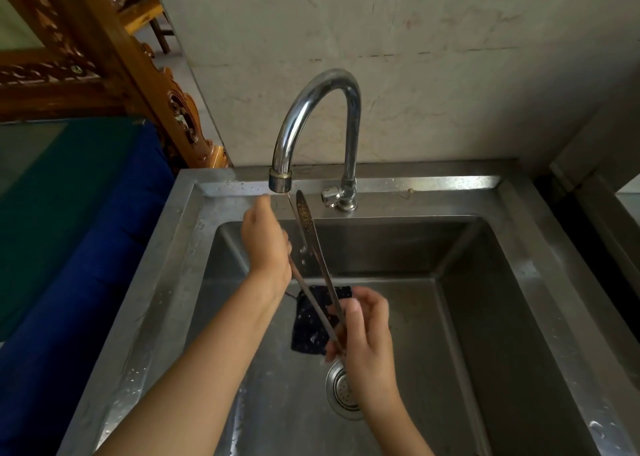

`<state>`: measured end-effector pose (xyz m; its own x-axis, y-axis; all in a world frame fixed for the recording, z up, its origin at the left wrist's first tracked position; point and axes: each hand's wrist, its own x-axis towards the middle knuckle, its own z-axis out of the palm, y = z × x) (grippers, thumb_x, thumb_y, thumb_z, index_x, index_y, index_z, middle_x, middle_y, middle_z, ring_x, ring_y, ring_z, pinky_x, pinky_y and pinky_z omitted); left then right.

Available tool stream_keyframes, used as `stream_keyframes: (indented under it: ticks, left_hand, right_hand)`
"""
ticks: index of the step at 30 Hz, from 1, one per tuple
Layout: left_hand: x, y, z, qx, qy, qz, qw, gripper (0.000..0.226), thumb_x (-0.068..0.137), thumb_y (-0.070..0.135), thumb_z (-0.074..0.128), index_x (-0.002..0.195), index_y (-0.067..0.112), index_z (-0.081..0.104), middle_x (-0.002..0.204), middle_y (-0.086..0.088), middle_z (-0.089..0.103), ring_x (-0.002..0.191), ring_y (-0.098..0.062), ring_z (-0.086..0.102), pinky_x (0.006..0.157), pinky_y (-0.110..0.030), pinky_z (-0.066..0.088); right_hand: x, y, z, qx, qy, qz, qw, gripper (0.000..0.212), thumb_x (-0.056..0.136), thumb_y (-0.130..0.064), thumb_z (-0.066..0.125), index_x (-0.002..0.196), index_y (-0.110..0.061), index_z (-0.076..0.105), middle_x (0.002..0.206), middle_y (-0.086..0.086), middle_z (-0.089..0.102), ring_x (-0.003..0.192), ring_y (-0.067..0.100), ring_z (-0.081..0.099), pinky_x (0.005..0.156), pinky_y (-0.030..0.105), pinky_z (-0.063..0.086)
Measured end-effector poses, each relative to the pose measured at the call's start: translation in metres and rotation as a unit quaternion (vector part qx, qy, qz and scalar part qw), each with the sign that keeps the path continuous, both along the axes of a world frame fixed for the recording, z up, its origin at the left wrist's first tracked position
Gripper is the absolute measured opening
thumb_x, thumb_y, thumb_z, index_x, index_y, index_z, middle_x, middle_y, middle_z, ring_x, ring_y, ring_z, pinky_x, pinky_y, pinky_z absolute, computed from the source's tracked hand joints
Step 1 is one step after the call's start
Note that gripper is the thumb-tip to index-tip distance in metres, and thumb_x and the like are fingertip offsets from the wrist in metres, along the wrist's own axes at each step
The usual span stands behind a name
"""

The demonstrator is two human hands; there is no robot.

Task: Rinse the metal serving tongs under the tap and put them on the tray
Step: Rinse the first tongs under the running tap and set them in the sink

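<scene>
**Tongs held under the running tap**

Landmark: curved chrome gooseneck tap, mounted on the back ledge of the square stainless steel sink.

Long metal serving tongs slant up from the basin, their two arms spread apart. The tip of the nearer arm, speckled with residue, sits just below and beside the tap's spout. A thin stream of water falls from the spout between the two arms.

Right hand, well below the tap and over the basin, grips the hinge end of the tongs; fingers are curled and clamped on the handle.

Left hand, just below and left of the spout, has its back to the camera. It lies against the far arm of the tongs; cannot tell whether its fingers close on the arm.

Below the tap, on the basin floor: a dark speckled cloth, partly behind the tongs. A round perforated metal drain strainer lies farther below, partly hidden by the right hand.
</scene>
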<state>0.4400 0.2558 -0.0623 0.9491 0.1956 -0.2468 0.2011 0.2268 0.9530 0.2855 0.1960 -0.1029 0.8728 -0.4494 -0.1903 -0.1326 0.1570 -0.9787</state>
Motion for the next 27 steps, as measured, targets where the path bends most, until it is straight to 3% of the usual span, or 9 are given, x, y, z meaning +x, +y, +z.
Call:
stream_keyframes:
  ticks: [2,6,12,14,17,18,20,23,27]
  left_hand:
    - [0.001,0.003,-0.004,-0.015,0.017,-0.013,1.0,0.026,0.091,0.029,0.039,0.066,0.021,0.036,0.05,0.009,0.029,0.039,-0.005,0.023,0.034,-0.019,0.022]
    - [0.009,0.012,-0.01,0.015,0.011,-0.065,0.998,0.021,0.09,0.012,0.03,0.073,0.016,0.04,0.065,0.002,0.035,0.05,-0.008,0.031,0.038,-0.018,0.027]
    - [0.008,0.018,-0.018,0.155,-0.027,-0.149,0.976,0.026,0.1,0.019,0.035,0.094,0.02,0.06,0.093,0.001,0.064,0.087,-0.013,0.062,0.067,-0.02,0.049]
    - [0.001,0.018,-0.02,0.218,-0.056,-0.169,0.959,0.027,0.1,0.025,0.036,0.105,0.02,0.062,0.102,0.003,0.066,0.098,-0.01,0.062,0.081,-0.022,0.049]
    - [-0.011,0.018,-0.016,0.235,-0.105,-0.141,0.956,0.034,0.099,0.033,0.034,0.123,0.023,0.056,0.114,0.012,0.061,0.103,0.006,0.055,0.085,-0.007,0.044]
    - [-0.013,0.017,-0.015,0.202,-0.108,-0.132,0.964,0.037,0.099,0.036,0.033,0.127,0.022,0.054,0.12,0.011,0.06,0.107,0.004,0.055,0.089,-0.008,0.044]
    - [-0.017,0.014,-0.01,0.023,-0.054,-0.141,0.988,0.042,0.099,0.036,0.031,0.129,0.013,0.05,0.124,-0.005,0.061,0.111,-0.014,0.06,0.098,-0.029,0.047]
    - [-0.024,0.006,0.0,-0.256,0.02,-0.173,0.951,0.044,0.1,0.035,0.025,0.122,0.002,0.046,0.114,-0.022,0.064,0.1,-0.031,0.067,0.08,-0.039,0.058]
    - [-0.024,0.005,0.01,-0.352,0.057,-0.179,0.917,0.052,0.099,0.043,0.021,0.111,0.004,0.053,0.103,-0.019,0.07,0.097,-0.029,0.068,0.073,-0.035,0.058]
  right_hand:
    - [0.007,-0.007,0.005,0.053,0.05,0.05,0.996,0.02,0.098,-0.026,0.041,0.098,-0.018,0.06,0.059,0.0,0.054,0.045,0.009,0.05,0.045,0.02,0.045]
    - [0.013,-0.018,0.012,-0.008,0.053,0.106,0.993,0.023,0.097,-0.025,0.044,0.092,-0.017,0.064,0.056,-0.01,0.049,0.048,-0.004,0.048,0.049,0.007,0.041]
    - [0.012,-0.023,0.023,0.169,-0.011,0.181,0.969,0.025,0.083,-0.028,0.057,0.085,-0.004,0.051,0.046,0.0,0.055,0.036,0.013,0.047,0.042,0.021,0.043]
    - [0.01,-0.017,0.022,0.147,-0.009,0.198,0.969,0.017,0.091,-0.019,0.054,0.09,-0.004,0.048,0.046,0.005,0.056,0.035,0.017,0.05,0.04,0.025,0.043]
    - [0.011,-0.009,0.011,0.051,0.003,0.187,0.981,0.007,0.097,-0.014,0.045,0.093,-0.008,0.044,0.042,0.003,0.052,0.031,0.014,0.047,0.038,0.021,0.04]
    - [0.011,-0.007,0.007,0.016,0.006,0.18,0.984,0.008,0.097,-0.014,0.045,0.092,-0.008,0.044,0.041,0.002,0.05,0.029,0.013,0.044,0.037,0.021,0.038]
    - [0.011,-0.004,-0.001,-0.035,0.004,0.165,0.986,0.009,0.096,-0.014,0.046,0.089,-0.008,0.044,0.046,0.002,0.047,0.029,0.012,0.039,0.035,0.022,0.033]
    - [0.011,-0.001,-0.008,-0.09,-0.007,0.134,0.987,0.005,0.093,-0.015,0.05,0.088,-0.015,0.05,0.057,-0.006,0.052,0.042,0.005,0.043,0.043,0.022,0.036]
    - [0.013,-0.004,-0.006,-0.141,-0.012,0.095,0.985,0.017,0.091,-0.013,0.053,0.084,-0.028,0.051,0.059,-0.006,0.054,0.05,0.003,0.051,0.047,0.014,0.04]
